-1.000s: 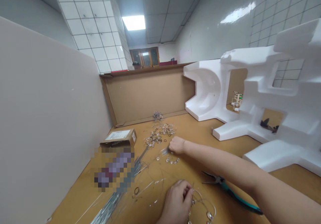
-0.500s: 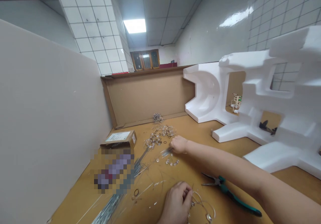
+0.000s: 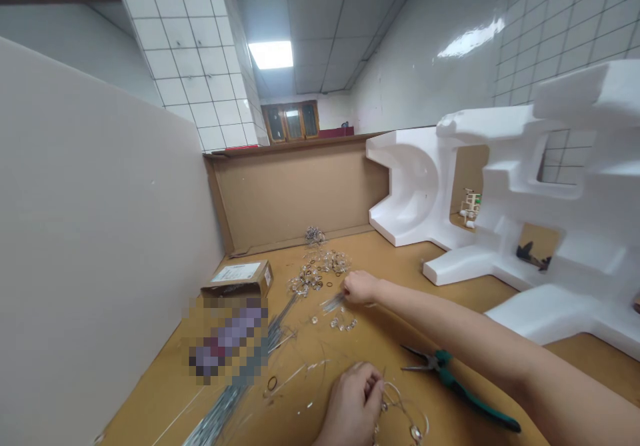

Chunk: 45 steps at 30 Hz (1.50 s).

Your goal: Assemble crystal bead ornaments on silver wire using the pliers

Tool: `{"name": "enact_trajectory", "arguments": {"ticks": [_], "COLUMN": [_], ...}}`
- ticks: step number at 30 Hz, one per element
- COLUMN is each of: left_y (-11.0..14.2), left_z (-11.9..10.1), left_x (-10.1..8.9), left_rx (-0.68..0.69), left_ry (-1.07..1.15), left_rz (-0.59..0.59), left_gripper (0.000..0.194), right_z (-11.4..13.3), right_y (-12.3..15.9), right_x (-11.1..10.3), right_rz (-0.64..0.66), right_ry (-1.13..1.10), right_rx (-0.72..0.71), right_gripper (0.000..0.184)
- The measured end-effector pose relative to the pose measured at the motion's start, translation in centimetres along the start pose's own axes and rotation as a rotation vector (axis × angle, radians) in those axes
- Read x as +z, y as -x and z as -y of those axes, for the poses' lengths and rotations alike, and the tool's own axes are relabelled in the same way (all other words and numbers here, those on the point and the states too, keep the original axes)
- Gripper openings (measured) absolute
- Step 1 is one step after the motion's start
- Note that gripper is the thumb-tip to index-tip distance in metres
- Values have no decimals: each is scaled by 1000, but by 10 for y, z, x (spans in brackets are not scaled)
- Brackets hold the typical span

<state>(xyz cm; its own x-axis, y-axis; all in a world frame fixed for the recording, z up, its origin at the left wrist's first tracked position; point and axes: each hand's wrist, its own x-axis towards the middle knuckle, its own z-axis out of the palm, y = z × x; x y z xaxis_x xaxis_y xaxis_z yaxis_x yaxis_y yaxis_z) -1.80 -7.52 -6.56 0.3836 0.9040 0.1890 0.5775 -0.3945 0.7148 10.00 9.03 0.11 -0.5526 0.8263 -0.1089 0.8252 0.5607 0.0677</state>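
Note:
My left hand (image 3: 351, 403) is closed in a pinch on a thin wire strung with clear beads (image 3: 416, 433), which curls to its right at the bottom edge. Farther up the table my right hand (image 3: 361, 289) has its fingers drawn together against a small bunch of short, thin metal wires (image 3: 332, 303); what the fingertips grip is hidden. Just below that hand lie several loose clear beads (image 3: 344, 323). Between my left hand and right forearm rest green-handled pliers (image 3: 443, 363), jaws apart. A pile of clear beads and dark rings (image 3: 306, 279) spreads beyond the wires.
A long bundle of metal wires (image 3: 215, 416) runs along the left, beside a pixelated purple object (image 3: 230, 336) and a small cardboard box (image 3: 243, 273). White foam packing (image 3: 410, 186) stands on the right. A cardboard panel (image 3: 295, 196) closes off the back.
My right hand has shifted very slightly right at the short wires, showing a little more of them. My left hand stays put with the beaded wire. The view tilts slightly upward.

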Motion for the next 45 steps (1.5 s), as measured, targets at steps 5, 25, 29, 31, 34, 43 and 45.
{"name": "enact_trajectory", "arguments": {"ticks": [5,25,29,31,34,43,45], "left_y": [0,-46,-45,-43,-40,-22,-18], "left_z": [1,-31,-34,-36,-36,-36,-36], "left_x": [1,-48,-44,-44,-43,-39,-37], "left_rx": [5,95,101,86,23,-120,-146], "left_ry": [-2,-329,-209,-126,46,595,709], "left_rz": [-4,-90,-53,-61,-63,-29,-10], "left_gripper": [17,25,25,20,17,30,28], "right_z": [5,46,42,36,27,25,26], "right_y": [1,115,123,127,131,150,153], "right_x": [-4,-52,-40,-33,-24,2,6], "right_rz": [20,60,-23,-52,-39,-12,11], "right_ry": [-15,-117,-298,-424,-681,-1401,-1489], "right_rx": [24,-47,-31,-31,-46,-85,-96], "right_gripper": [28,19,14,8,5,38,39]}}
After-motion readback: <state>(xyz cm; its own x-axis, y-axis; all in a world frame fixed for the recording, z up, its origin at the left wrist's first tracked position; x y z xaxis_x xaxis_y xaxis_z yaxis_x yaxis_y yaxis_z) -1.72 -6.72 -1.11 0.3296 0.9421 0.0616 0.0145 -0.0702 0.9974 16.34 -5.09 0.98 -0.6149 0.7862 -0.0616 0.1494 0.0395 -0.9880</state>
